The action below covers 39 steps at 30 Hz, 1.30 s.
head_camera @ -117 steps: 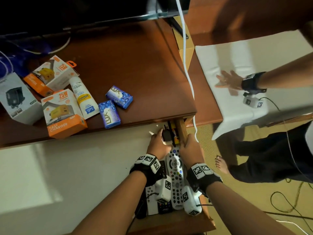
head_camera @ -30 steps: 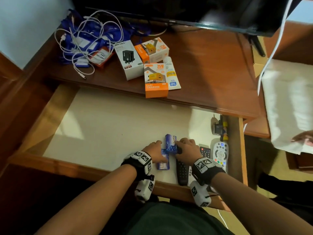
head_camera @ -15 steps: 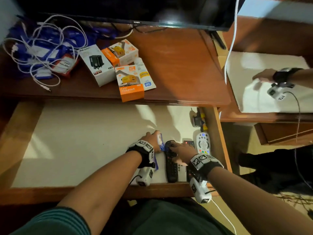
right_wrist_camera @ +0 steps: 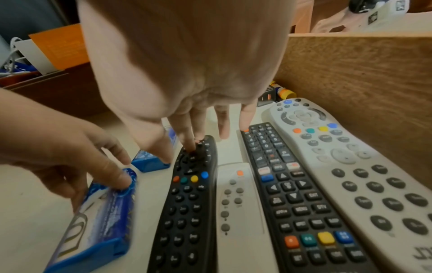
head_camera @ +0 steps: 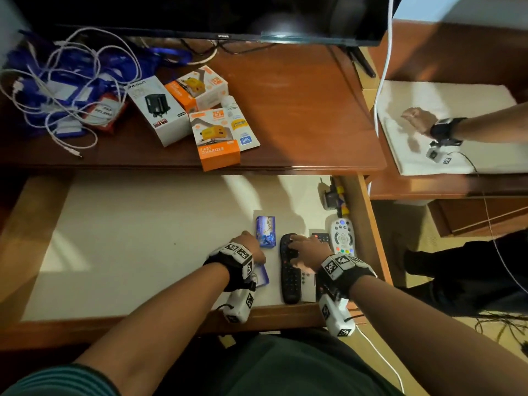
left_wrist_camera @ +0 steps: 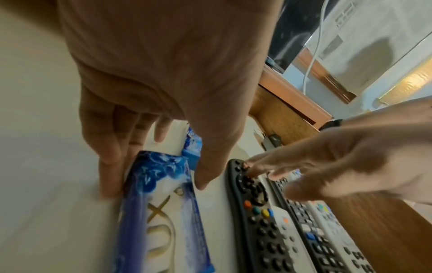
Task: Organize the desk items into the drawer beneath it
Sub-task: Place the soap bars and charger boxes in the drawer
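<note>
- White cables [head_camera: 57, 90] lie tangled at the far left of the wooden desk [head_camera: 300, 104]; beside them we see a white charger box [head_camera: 155, 110] and two orange charger boxes [head_camera: 214, 138].
- Below, the drawer [head_camera: 128, 238] stands pulled out.
- Our left hand [head_camera: 251, 247] curls over a blue soap bar [left_wrist_camera: 158, 208], thumb and fingers at its sides; a second soap bar [head_camera: 266, 231] lies just beyond it.
- Our right hand [head_camera: 307, 250] is spread, fingertips [right_wrist_camera: 191, 146] touching the black remote [head_camera: 290, 275], gripping nothing.
- Three more remotes lie alongside; the grey remote [head_camera: 341, 237] is nearest the drawer's right wall.
</note>
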Each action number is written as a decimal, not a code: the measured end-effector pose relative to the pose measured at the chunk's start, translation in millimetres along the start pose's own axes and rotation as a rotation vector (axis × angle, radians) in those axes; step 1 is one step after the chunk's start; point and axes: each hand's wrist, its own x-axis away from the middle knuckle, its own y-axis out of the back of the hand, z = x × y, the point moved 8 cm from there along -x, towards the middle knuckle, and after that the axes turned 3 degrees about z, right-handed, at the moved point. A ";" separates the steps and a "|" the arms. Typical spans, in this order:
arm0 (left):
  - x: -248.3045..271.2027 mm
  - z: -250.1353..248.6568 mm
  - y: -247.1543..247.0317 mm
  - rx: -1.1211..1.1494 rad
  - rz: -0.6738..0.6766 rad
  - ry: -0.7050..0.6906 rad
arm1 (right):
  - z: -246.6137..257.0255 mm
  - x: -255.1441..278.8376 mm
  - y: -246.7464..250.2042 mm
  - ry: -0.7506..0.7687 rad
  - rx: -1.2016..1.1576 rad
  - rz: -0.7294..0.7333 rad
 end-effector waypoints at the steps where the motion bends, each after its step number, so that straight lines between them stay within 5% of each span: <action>1: 0.8 0.3 -3.6 -0.003 0.010 0.001 | 0.6 -1.1 0.9 0.003 -0.012 -0.015; 9: 22.0 -19.0 -22.1 0.031 0.218 -0.145 | 3.4 -5.3 -5.8 0.022 -0.105 -0.101; 16: 17.7 1.4 -32.1 0.359 0.364 -0.022 | 1.0 -7.4 -7.4 0.039 -0.143 -0.095; 19: 3.8 4.7 -16.1 0.336 0.226 0.044 | 0.9 -7.3 -8.7 0.044 -0.130 -0.089; 23: -9.8 -17.4 25.8 0.220 -0.061 -0.118 | 0.9 -6.7 -7.9 0.057 -0.156 -0.095; 29: -26.4 -36.5 35.5 0.037 -0.044 -0.263 | -1.5 -6.4 -12.5 0.063 -0.176 -0.098; 39: -17.7 -25.8 -9.3 0.088 0.065 -0.295 | -3.0 -6.4 -14.2 0.086 -0.197 -0.134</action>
